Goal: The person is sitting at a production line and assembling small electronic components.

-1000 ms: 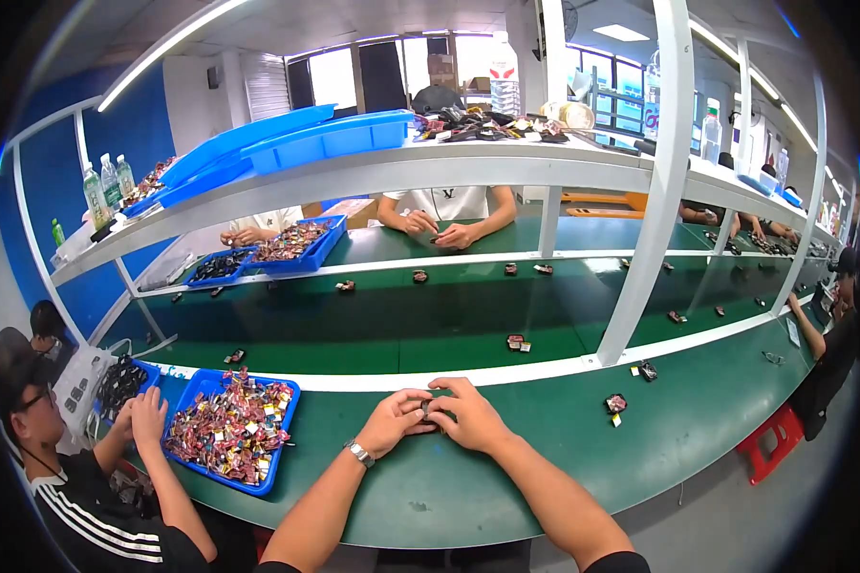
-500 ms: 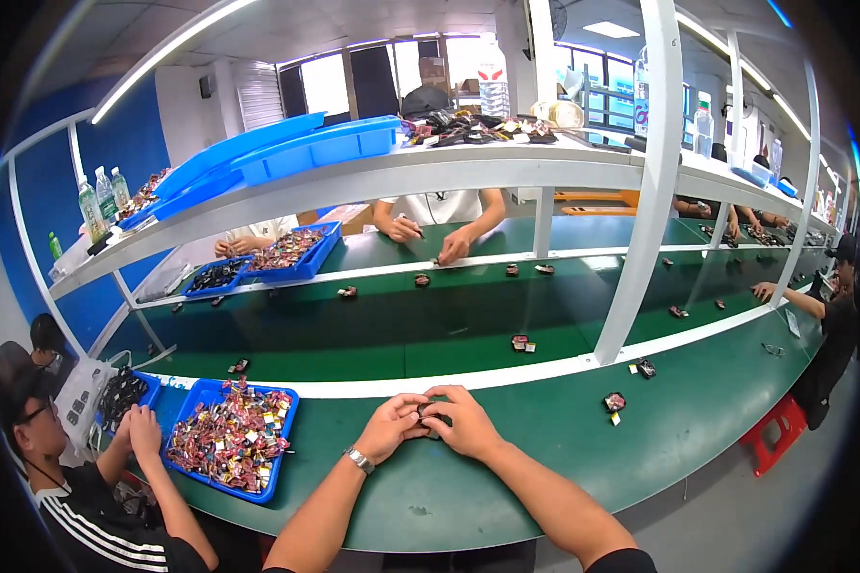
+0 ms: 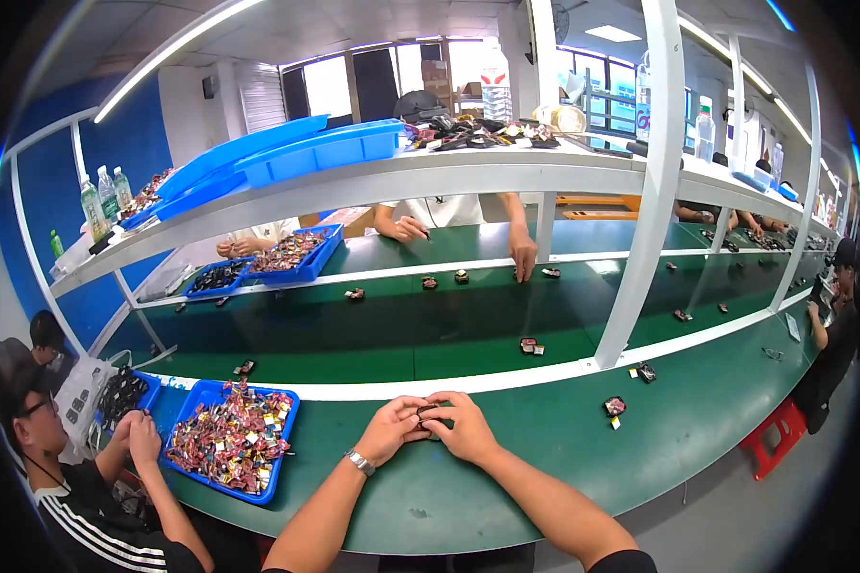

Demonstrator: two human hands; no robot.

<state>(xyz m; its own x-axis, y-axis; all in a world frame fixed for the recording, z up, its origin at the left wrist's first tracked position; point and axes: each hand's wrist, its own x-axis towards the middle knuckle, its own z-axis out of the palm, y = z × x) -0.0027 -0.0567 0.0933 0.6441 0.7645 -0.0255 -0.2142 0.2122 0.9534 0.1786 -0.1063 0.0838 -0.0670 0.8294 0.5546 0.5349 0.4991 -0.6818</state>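
Close together over the green worktop point(image 3: 545, 477), my left hand point(image 3: 392, 432) and my right hand point(image 3: 462, 427) meet at the fingertips. Pinched between them is a small dark piece point(image 3: 424, 416), mostly hidden by the fingers, so its exact kind does not show. A watch with a metal band circles my left wrist. To the left of my hands stands a blue tray point(image 3: 294, 420) heaped with small red, white and yellow wired parts point(image 3: 229, 444). Off to the right on the worktop lie a small black-and-red part with a yellow tag point(image 3: 614, 407) and a black one point(image 3: 647, 372).
A conveyor belt point(image 3: 373, 344) beyond a white rail carries scattered small parts. A white shelf post point(image 3: 645, 191) rises right of my hands. Beside the tray sits a co-worker point(image 3: 96, 497). Across the belt, another person's hand point(image 3: 523, 253) reaches down. A red stool point(image 3: 772, 439) stands at right.
Parts on the belt have shifted slightly right. The person across has moved a hand rightward, leaving a part on the belt. My hands stay together, fingers slightly changed on the dark piece.
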